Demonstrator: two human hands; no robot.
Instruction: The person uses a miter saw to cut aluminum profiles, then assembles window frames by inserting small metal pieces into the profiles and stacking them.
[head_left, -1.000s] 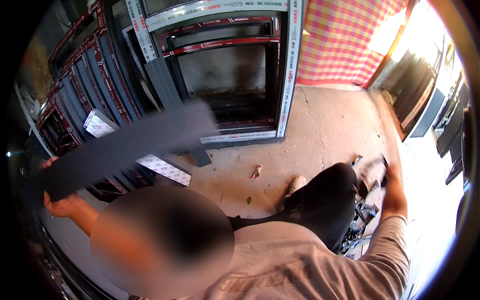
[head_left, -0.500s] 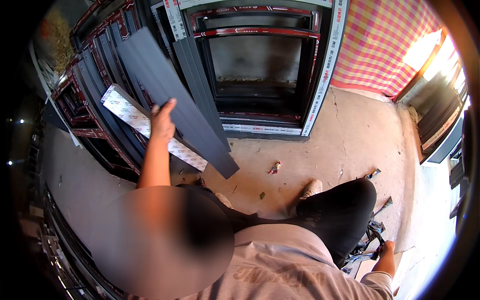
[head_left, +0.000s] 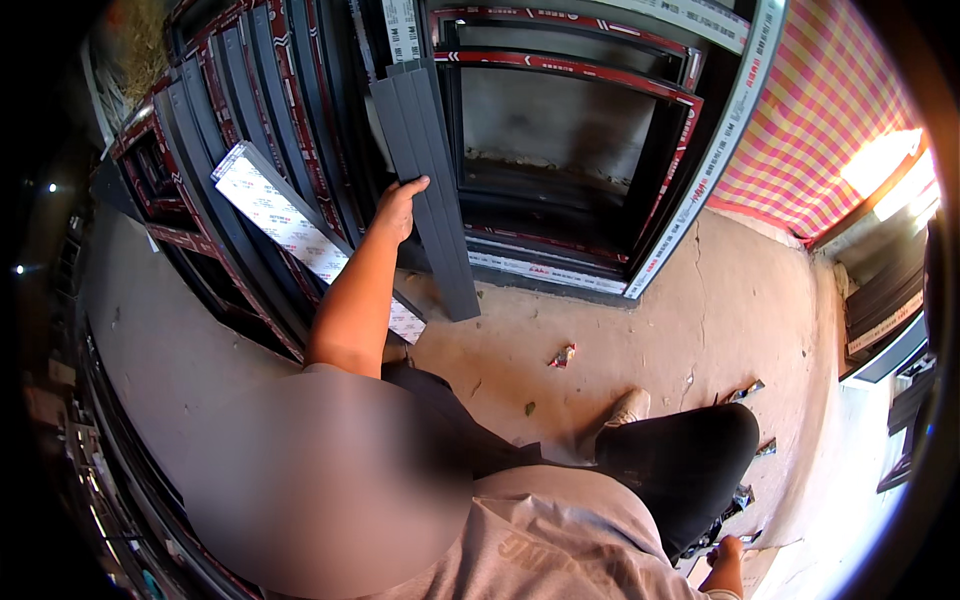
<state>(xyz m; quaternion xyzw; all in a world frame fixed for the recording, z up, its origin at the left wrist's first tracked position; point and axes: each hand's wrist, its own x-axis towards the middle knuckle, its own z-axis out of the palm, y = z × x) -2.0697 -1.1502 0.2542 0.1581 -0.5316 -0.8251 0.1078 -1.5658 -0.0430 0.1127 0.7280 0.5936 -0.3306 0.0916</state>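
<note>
My left hand [head_left: 402, 208] reaches forward and holds the edge of a long grey profile strip [head_left: 440, 225], its fingers wrapped on the side. The strip leans upright against a dark window frame [head_left: 640, 200], its lower end near the floor. Left of that hand, a strip faced with white printed film [head_left: 285, 225] leans at a slant. At the lower right, my right hand [head_left: 728, 555] is closed beside crumpled black strips [head_left: 740, 500]. What it grips is too small to make out.
Several dark frames [head_left: 215, 265] with red tape lean in a row on the left. A pink and yellow checked cloth [head_left: 820, 110] hangs at the right. A small crumpled wrapper [head_left: 563, 356] lies on the concrete floor [head_left: 640, 340].
My left hand has brought the grey strip from a slant over the white-faced strip rightward to the window frame, now more upright. My right hand has moved down and left.
</note>
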